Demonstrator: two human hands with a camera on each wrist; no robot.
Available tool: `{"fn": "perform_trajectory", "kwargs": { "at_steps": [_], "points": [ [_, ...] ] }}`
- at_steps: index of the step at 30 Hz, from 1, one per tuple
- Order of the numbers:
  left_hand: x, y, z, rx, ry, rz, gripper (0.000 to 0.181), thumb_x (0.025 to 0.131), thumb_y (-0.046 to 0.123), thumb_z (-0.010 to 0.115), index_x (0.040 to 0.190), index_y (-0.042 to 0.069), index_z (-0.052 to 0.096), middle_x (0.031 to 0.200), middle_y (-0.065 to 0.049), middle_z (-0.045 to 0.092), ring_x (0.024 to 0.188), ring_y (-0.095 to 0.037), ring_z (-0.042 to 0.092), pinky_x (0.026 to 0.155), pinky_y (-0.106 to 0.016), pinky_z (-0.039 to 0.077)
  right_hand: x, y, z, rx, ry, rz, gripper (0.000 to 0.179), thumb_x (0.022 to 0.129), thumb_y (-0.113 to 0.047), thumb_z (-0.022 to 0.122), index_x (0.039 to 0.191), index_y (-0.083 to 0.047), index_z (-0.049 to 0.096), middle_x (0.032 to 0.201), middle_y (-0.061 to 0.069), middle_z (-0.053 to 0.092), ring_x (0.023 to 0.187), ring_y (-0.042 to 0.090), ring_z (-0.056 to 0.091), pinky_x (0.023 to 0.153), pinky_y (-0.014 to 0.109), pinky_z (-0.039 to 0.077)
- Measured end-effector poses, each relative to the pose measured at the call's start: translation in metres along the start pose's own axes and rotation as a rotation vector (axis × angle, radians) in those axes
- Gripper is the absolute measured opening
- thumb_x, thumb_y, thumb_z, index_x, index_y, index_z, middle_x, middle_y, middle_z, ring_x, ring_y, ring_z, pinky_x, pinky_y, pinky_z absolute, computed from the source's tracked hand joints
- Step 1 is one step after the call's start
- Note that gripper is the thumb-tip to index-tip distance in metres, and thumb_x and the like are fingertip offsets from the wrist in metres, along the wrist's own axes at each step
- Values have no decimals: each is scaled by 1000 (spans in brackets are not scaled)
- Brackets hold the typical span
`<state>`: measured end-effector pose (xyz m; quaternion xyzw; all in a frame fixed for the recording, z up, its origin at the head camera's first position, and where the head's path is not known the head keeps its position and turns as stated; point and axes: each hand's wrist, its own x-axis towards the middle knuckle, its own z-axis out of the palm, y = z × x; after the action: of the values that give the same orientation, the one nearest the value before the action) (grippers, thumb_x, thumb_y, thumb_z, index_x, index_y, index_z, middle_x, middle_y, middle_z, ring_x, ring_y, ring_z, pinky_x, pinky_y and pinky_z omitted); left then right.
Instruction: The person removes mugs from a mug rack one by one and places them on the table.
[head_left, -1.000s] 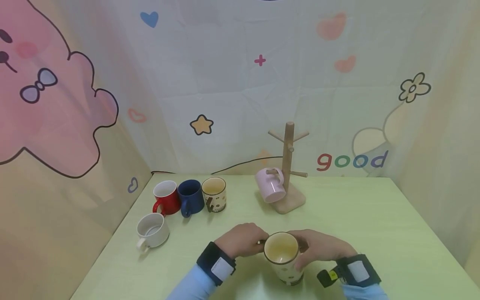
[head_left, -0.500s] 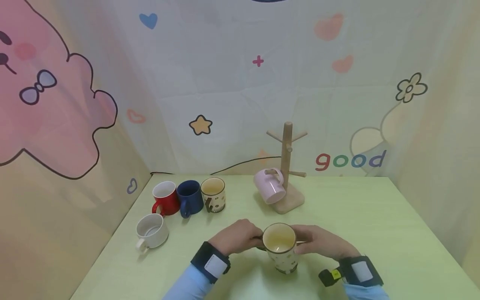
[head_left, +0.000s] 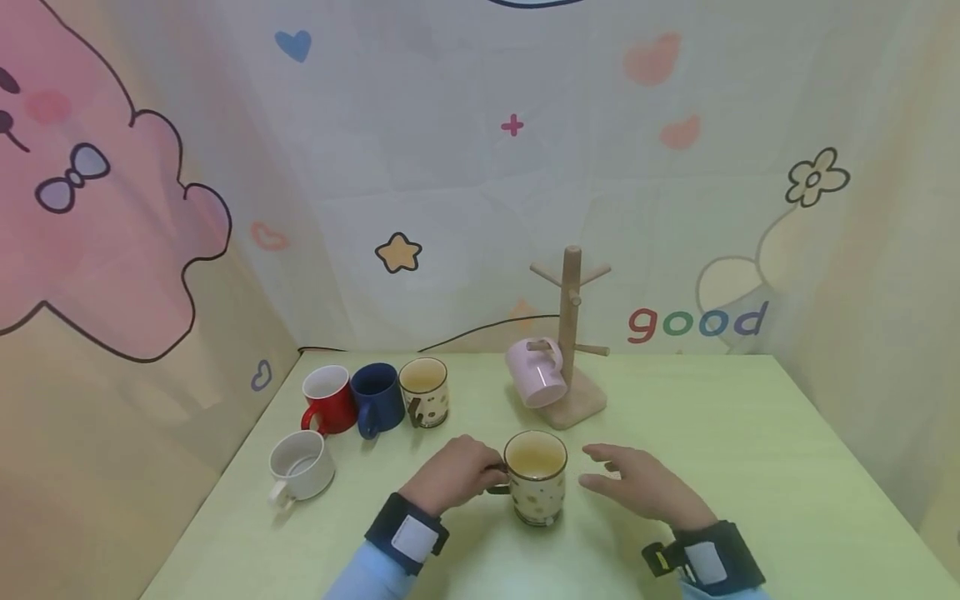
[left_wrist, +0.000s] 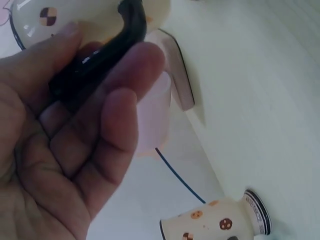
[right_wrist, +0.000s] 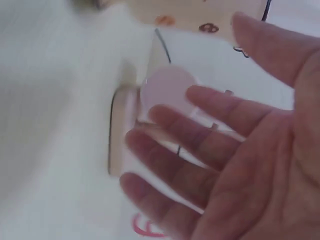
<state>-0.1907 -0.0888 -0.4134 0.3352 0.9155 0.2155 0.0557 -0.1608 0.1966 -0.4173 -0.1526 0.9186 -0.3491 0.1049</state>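
Note:
A cream mug with a dark rim and small brown patterns stands upright in front of me, its dark handle pointing left. My left hand holds that handle, fingers curled round it with the thumb on the mug's side in the left wrist view. To the right of the mug, my right hand is spread and apart from it, its fingers loosely extended and holding nothing. Behind the mug stands a wooden mug tree, with a pink mug hung tilted on a lower peg.
At the back left a red mug, a blue mug and another patterned cream mug stand side by side. A white cup sits in front of the red one. Printed cloth walls the pale green table.
The cream mug has moved away from me and slightly left, with my left hand on its handle. My right hand has let go of its side and now stands apart.

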Motion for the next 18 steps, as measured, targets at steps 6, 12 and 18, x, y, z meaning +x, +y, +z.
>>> {"fn": "perform_trajectory", "kwargs": {
  "at_steps": [6,12,18],
  "points": [
    [-10,-7,-5,6,58,-103,12,92,21,71,86,11,75,65,10,56,58,-5,49,56,-23,42,-1,-3,2,-286,59,122,62,91,-45,67,134,-1,58,128,22,61,123,43,53,98,60,41],
    [-23,-19,-8,-22,130,-214,14,92,22,71,84,10,74,63,7,54,58,-9,47,55,-26,39,-4,-3,2,-349,63,150,60,92,-42,68,132,1,59,122,22,64,116,42,57,94,59,45],
    [-38,-26,-17,0,213,-302,14,90,19,72,81,10,71,64,4,52,61,-13,46,56,-29,38,-5,-3,2,-346,64,153,59,92,-41,68,131,1,59,120,22,64,115,43,58,94,59,45]
  ]
}}
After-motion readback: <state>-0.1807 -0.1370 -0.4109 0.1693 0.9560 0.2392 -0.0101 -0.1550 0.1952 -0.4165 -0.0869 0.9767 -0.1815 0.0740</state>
